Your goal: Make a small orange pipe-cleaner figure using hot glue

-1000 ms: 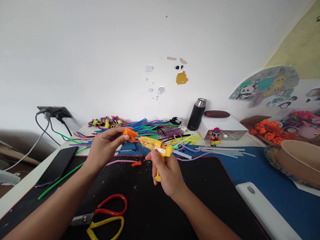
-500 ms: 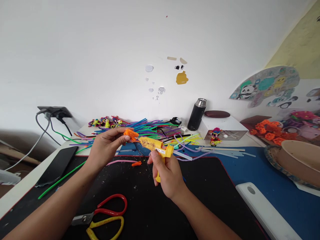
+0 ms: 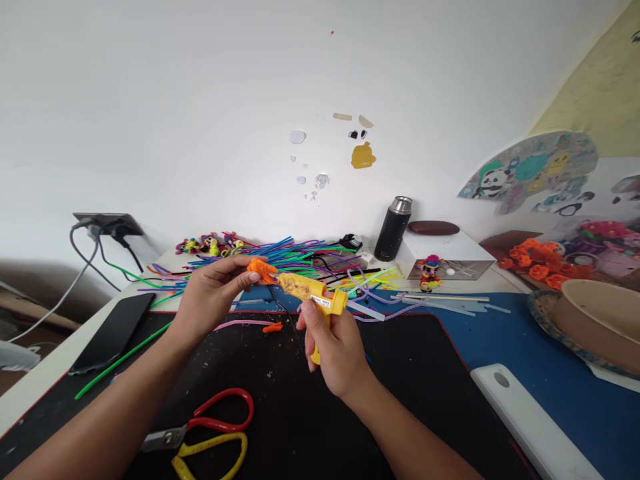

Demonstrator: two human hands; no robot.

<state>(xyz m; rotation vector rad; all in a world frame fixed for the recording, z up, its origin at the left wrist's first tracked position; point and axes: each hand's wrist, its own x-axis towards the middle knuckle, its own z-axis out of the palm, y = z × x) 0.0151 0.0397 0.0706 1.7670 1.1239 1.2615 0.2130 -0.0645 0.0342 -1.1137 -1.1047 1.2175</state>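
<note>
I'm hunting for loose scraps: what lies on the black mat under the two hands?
Under the left hand and right hand the black mat shows a small orange scrap, a pink strip and pale crumbs. Whatever lies directly beneath the hands is hidden.

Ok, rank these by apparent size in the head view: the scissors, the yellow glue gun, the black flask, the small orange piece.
1. scissors, nearest the camera, so unsure
2. yellow glue gun
3. black flask, farther back, so unsure
4. small orange piece
</note>
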